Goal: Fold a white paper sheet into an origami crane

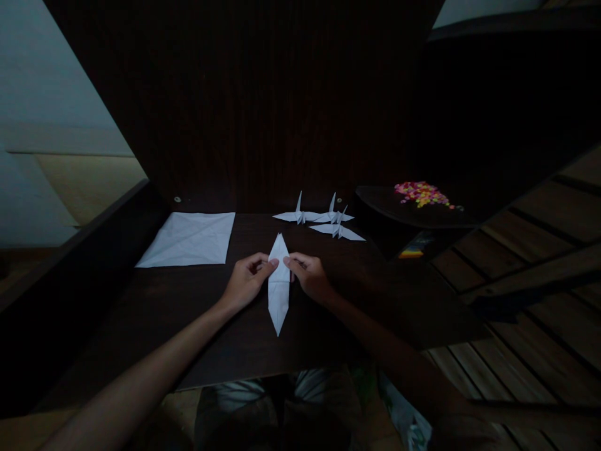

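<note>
Between my hands is a white folded paper (278,291), a long narrow diamond with pointed ends and a crease across its middle. My left hand (248,275) pinches its left edge, thumb on top and fingers curled at the side. On the opposite edge, my right hand (310,273) grips it the same way. Just beyond stand finished paper cranes: one at the left (299,216), one behind at the right (333,215), and a nearer crane (337,230). They overlap or sit close together.
A white creased paper sheet (192,239) lies on the dark desk (225,357) at the left. Small pink and yellow pieces (422,194) are heaped on a dark corner shelf (389,210) at the right. A dark upright panel (253,113) closes the back, and a side board (70,275) borders the left.
</note>
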A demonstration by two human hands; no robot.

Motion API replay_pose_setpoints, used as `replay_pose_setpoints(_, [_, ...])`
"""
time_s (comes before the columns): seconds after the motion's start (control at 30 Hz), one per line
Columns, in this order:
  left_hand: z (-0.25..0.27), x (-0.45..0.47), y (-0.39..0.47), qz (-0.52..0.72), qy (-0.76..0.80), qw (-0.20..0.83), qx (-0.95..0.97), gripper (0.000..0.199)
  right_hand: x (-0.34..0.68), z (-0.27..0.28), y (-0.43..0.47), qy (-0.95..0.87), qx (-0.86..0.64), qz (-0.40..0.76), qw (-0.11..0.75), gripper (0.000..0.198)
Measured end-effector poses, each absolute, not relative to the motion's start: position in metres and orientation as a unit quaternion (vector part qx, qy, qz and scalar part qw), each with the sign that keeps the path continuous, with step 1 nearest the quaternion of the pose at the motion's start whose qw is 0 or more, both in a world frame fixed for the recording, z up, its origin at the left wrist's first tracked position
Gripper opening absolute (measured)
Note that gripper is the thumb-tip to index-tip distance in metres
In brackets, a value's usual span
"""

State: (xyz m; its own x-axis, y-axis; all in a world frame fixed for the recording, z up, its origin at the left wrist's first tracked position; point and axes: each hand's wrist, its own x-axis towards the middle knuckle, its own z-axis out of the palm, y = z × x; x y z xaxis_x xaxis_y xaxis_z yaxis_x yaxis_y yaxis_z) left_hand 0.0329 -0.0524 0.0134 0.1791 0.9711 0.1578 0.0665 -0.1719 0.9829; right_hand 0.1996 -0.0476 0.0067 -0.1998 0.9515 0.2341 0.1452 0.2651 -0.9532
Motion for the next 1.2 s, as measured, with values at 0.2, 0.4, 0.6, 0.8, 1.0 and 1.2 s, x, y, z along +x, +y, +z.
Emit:
replay_pose_setpoints(0.2, [0.0126, 0.0342, -0.0542, 0.515, 0.438, 0.429, 0.598, 0.054, 0.1994, 0.0091, -0.0483, -0.645, -0.43, 0.427, 0.465, 0.026])
replay_pose_setpoints(0.4, [0.0164, 0.0315, -0.0537, 0.514, 0.431, 0.396, 0.627, 0.04, 0.1994, 0.0093, -0.0489, -0.653, -0.424, 0.431, 0.456, 0.028])
replay_pose_setpoints(0.6, [0.0194, 0.0311, -0.0541, 0.514, 0.43, 0.397, 0.626, 0.038, 0.1985, 0.0078, -0.0479, -0.644, -0.415, 0.45, 0.459, 0.028])
replay_pose_setpoints(0.8, [0.0143, 0.0314, -0.0525, 0.505, 0.439, 0.447, 0.594, 0.047, 0.1987, 0.0061, -0.0453, -0.615, -0.415, 0.468, 0.481, 0.026])
replay_pose_setpoints(1.0, [0.0141, 0.0307, -0.0507, 0.493, 0.43, 0.453, 0.606, 0.042, 0.2003, 0.0078, -0.0456, -0.635, -0.406, 0.461, 0.469, 0.025])
replay_pose_setpoints(1.2, [0.0186, 0.0304, -0.0511, 0.511, 0.468, 0.431, 0.578, 0.057, 0.1952, 0.0058, -0.0476, -0.598, -0.381, 0.52, 0.476, 0.03])
